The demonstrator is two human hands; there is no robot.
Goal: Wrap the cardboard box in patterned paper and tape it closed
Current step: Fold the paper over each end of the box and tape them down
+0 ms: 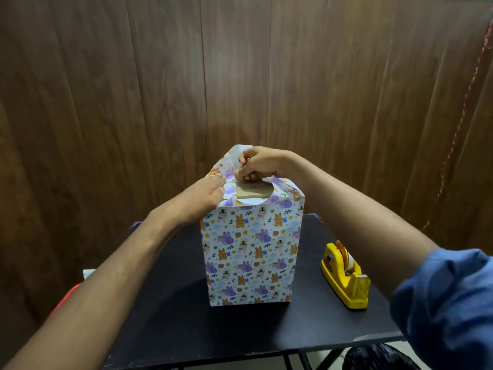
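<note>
Blue sleeve (448, 303) fills the lower right of the frame, its right hand (260, 162) curled, pinching the patterned paper (248, 252) at the upright box's top. Left hand (205, 194), fingers straight and together, presses the left flap; cardboard box (252, 192) shows at center frame. Yellow tape dispenser (345, 276) sits right of it on the black table (173, 303).

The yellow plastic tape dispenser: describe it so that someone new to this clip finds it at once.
Start at the black table. The tall box wrapped in animal-print paper stands mid-table; look to its right, near the table's right edge. There sits the yellow plastic tape dispenser, low, wedge-shaped and untouched.
</note>
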